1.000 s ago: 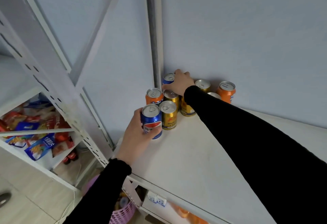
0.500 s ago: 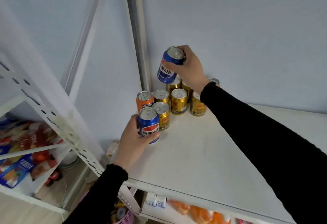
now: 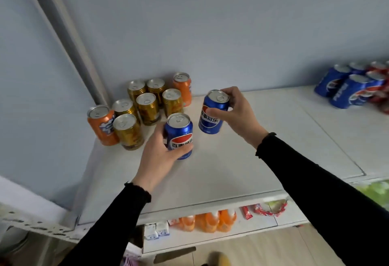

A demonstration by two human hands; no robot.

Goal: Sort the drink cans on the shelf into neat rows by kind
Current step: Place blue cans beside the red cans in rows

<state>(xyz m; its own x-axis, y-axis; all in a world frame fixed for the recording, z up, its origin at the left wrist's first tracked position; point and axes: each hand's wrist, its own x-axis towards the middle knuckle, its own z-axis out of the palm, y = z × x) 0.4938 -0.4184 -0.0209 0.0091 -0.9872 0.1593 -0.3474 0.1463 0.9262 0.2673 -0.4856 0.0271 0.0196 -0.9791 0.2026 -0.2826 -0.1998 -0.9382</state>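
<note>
My left hand (image 3: pixel 156 154) grips a blue cola can (image 3: pixel 179 134) upright near the middle of the white shelf (image 3: pixel 221 173). To its right my right hand (image 3: pixel 237 114) holds a second blue cola can (image 3: pixel 212 114), thumb across its front. Behind them, in the left corner, stand several gold cans (image 3: pixel 147 110) with one orange can (image 3: pixel 102 125) at the left and another orange can (image 3: pixel 183 89) at the back right. A group of blue cans (image 3: pixel 345 87) stands at the far right of the shelf.
Red cans (image 3: pixel 379 70) sit behind and beside the blue group at the right edge. A grey upright post (image 3: pixel 69 38) runs along the wall on the left. Orange bottles (image 3: pixel 208 220) and small cartons (image 3: pixel 156 230) fill the shelf below.
My right hand has carried its blue can from above the gold cans down and out to the right of them. My left hand's blue can has moved right, away from the corner cluster. The view has swung right.
</note>
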